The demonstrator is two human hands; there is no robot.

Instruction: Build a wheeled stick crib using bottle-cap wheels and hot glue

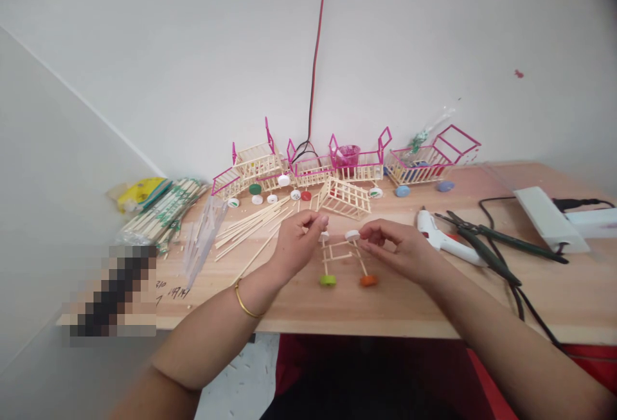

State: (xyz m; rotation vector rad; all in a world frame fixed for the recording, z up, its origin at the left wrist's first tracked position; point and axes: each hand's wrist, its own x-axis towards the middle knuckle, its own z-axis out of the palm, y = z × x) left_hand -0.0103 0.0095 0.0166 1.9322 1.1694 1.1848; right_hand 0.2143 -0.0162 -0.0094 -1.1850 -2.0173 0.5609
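Observation:
Near the middle of the wooden table is a small stick frame point(339, 256) with wheels: a green cap point(328, 280) and an orange cap point(369, 280) at the near end, white caps at the far end. My left hand point(303, 237) is closed, thumb and index finger pinched at the far left white cap, which is partly hidden. Beside the right white cap point(353, 236) is my right hand point(389, 246), its thumb and fingers apart, fingertips at the cap's edge. Just behind the frame lies a stick lattice piece point(343, 198).
Several stick carts with pink rails point(311, 168) line the wall. Loose sticks point(255, 224) and packaged sticks point(166, 214) lie left. On the right are a glue gun point(446, 243), pliers point(496, 259), black cables and a white power box point(549, 221).

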